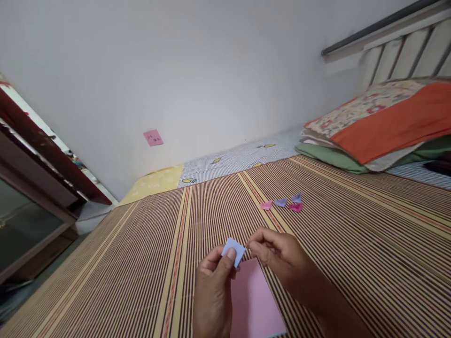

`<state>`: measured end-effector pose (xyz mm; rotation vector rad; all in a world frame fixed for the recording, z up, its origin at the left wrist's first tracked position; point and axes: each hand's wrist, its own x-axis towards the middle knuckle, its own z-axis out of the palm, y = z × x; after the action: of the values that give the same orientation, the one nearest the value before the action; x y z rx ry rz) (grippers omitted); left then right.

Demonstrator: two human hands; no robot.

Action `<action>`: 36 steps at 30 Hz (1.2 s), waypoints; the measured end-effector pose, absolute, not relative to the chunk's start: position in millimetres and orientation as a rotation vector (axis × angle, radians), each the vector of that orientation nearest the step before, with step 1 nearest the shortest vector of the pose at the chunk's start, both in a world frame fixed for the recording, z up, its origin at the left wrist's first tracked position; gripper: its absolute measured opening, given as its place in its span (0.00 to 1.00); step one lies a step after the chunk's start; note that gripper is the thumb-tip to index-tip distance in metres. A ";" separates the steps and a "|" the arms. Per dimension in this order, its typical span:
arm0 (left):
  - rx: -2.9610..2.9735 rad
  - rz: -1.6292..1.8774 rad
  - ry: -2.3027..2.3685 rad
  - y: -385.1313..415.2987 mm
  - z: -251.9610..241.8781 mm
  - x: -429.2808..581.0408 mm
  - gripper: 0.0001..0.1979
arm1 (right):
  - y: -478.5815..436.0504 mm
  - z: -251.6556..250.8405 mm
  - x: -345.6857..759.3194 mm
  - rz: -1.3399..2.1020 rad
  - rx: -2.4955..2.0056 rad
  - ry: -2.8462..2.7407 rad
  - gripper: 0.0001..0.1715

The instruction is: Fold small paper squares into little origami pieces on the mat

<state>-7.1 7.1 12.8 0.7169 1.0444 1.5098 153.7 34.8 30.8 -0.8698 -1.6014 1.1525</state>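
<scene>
My left hand pinches a small light-blue paper square, its thumb pressed flat on the front. The paper is tilted, with one corner pointing right. At that corner my right hand has thumb and forefinger closed together, seemingly gripping the tip. Beneath both hands lies a larger pink sheet or pad, partly covered by my left hand. Farther off rest several small folded papers: a light pink one, a blue one, another blue one and a magenta one.
A striped bamboo mat covers the bed. Folded bedding with an orange and floral cover is piled at the right by a headboard. A pink note sticks to the white wall. Furniture with a glass panel stands left.
</scene>
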 end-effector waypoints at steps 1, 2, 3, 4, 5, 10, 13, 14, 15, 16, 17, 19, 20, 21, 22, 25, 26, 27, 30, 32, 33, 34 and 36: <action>0.723 1.527 1.061 6.8 12.8 -6.5 0.13 | 32.5 32.6 152.7 1.115 -0.882 -1.637 0.12; 0.747 1.538 1.082 6.4 13.4 -5.7 0.13 | 30.1 34.4 151.2 1.080 -0.883 -1.659 0.11; 0.784 1.547 1.106 5.8 14.6 -4.6 0.14 | 27.8 36.0 149.4 1.040 -0.889 -1.672 0.10; 0.823 1.555 1.136 5.0 16.2 -3.3 0.14 | 25.7 37.4 147.6 0.998 -0.896 -1.676 0.10; 0.863 1.564 1.168 4.2 18.1 -1.8 0.14 | 23.8 38.6 145.7 0.957 -0.914 -1.678 0.11; 0.967 1.610 1.249 1.4 24.3 3.7 0.15 | 21.9 40.6 140.2 0.928 -0.973 -1.646 0.13; 0.895 1.582 1.139 2.5 22.1 3.0 0.14 | 27.1 38.0 141.2 1.101 -0.864 -1.579 0.13; 0.868 1.574 1.097 3.0 20.9 2.3 0.14 | 29.3 36.6 142.0 1.146 -0.827 -1.561 0.12; 0.850 1.566 1.064 3.4 19.9 1.4 0.14 | 31.4 35.2 143.0 1.174 -0.801 -1.550 0.12; 0.843 1.559 1.046 3.5 19.3 0.5 0.14 | 33.2 34.0 144.1 1.185 -0.784 -1.548 0.11; 0.852 1.551 1.043 3.4 19.0 -0.3 0.14 | 34.6 32.9 145.3 1.186 -0.772 -1.554 0.11; 0.889 1.543 1.070 2.4 19.7 -1.5 0.13 | 35.8 32.0 147.5 1.179 -0.768 -1.568 0.11; 0.909 1.542 1.090 1.7 20.5 -1.8 0.13 | 35.7 32.0 148.3 1.172 -0.773 -1.573 0.11; 0.927 1.547 1.111 1.0 21.4 -2.0 0.12 | 35.3 32.3 149.0 1.161 -0.781 -1.578 0.12; 0.942 1.553 1.129 0.4 22.3 -2.0 0.12 | 34.7 32.6 149.4 1.145 -0.788 -1.582 0.12; 0.969 1.569 1.159 -0.3 24.1 -1.6 0.11 | 32.5 33.3 148.7 1.089 -0.794 -1.599 0.12; 0.980 1.564 1.165 -0.2 24.2 -1.5 0.11 | 31.8 33.3 147.8 1.082 -0.793 -1.596 0.12; 0.993 1.555 1.169 0.0 24.2 -1.3 0.11 | 31.3 33.1 146.7 1.085 -0.794 -1.585 0.11; 1.013 1.525 1.174 0.9 23.7 -0.7 0.12 | 30.0 32.1 143.0 1.119 -0.801 -1.539 0.08; 1.010 1.538 1.182 1.2 23.7 -0.3 0.12 | 29.7 31.4 141.6 1.123 -0.808 -1.507 0.08; 1.011 1.551 1.185 1.2 23.9 -0.3 0.12 | 29.6 31.1 141.4 1.122 -0.805 -1.498 0.08; 1.019 1.559 1.186 0.9 24.2 -0.4 0.13 | 29.7 30.9 141.6 1.120 -0.800 -1.495 0.08; 1.042 1.549 1.184 0.2 24.8 -1.1 0.15 | 30.1 30.4 143.0 1.102 -0.789 -1.501 0.07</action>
<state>-1.1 0.2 24.8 1.0417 1.1841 1.5486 143.0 30.1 30.4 -0.7888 -1.5010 1.1022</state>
